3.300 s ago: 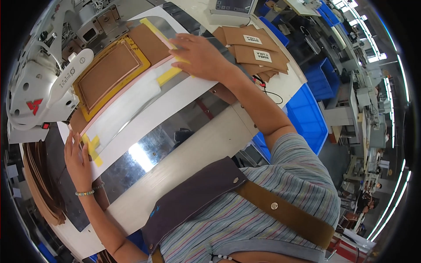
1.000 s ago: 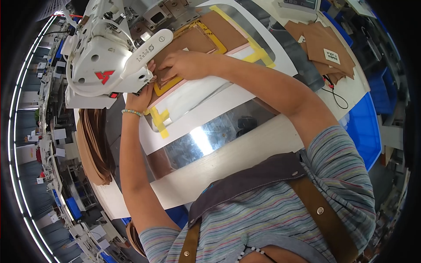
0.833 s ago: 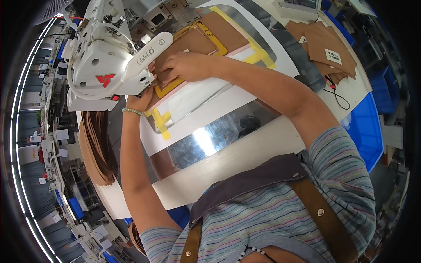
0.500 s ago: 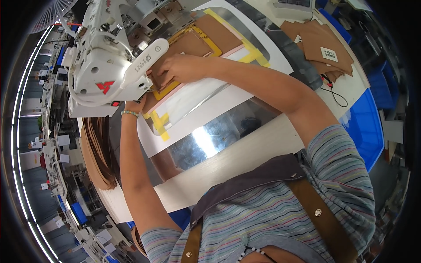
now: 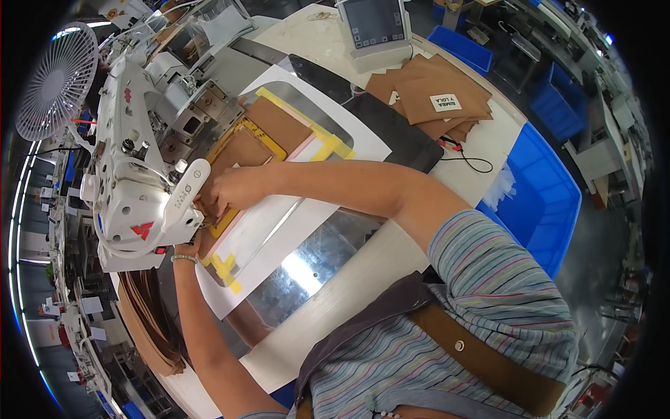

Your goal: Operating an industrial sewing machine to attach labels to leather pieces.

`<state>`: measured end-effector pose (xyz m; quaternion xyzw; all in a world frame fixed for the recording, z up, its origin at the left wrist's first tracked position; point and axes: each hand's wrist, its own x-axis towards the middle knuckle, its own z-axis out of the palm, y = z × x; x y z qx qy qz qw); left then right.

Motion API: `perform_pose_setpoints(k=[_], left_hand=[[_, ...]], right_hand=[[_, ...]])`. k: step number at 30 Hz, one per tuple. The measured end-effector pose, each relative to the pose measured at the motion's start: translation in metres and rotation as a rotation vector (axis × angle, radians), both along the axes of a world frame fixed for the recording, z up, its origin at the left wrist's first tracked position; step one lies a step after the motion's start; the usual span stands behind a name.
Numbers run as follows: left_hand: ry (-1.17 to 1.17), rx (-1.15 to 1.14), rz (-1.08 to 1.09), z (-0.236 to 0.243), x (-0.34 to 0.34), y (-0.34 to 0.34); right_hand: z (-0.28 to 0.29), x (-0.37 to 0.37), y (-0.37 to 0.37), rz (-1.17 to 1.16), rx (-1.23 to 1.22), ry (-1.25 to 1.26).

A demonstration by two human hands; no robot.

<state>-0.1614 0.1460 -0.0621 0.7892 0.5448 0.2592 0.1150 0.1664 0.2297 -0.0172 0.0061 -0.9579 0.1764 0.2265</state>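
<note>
My right hand point(image 5: 234, 188) rests with bent, separated fingers on brown material point(image 5: 279, 120) inside a yellow template frame point(image 5: 272, 148), just beside the white sewing machine's head point(image 5: 139, 202); its fingertips are partly obscured. My left hand point(image 5: 187, 247), with a beaded bracelet on the wrist, reaches beneath that head at the material's near left end, its fingers hidden. The material lies on a white sheet point(image 5: 366, 150) with a clear cut-out plate, held with yellow tape point(image 5: 328, 146) and edged by a pink strip.
A touchscreen unit point(image 5: 371, 21), brown labelled pieces point(image 5: 447, 87) and a cable point(image 5: 474, 166) are at back right. A blue bin point(image 5: 541, 237) stands right of the worktop point(image 5: 363, 251). A fan point(image 5: 56, 84) is at far left, stacked brown strips point(image 5: 143, 321) at lower left.
Since 3.3 seconds ago, my right hand has moved from the far right to beside the machine head, and my left hand has gone beneath it. Lately the camera's view has shifted.
</note>
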Motion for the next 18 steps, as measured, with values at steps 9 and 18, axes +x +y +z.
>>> perform_pose_setpoints(k=[9,18], left_hand=[[0.051,0.083,-0.139,0.025,0.032,-0.015],[-0.117,-0.05,0.253,0.039,0.075,-0.046]], right_hand=[[0.027,0.025,-0.012,0.064,-0.068,-0.119],[0.034,0.04,-0.022,0.011,-0.201,-0.19]])
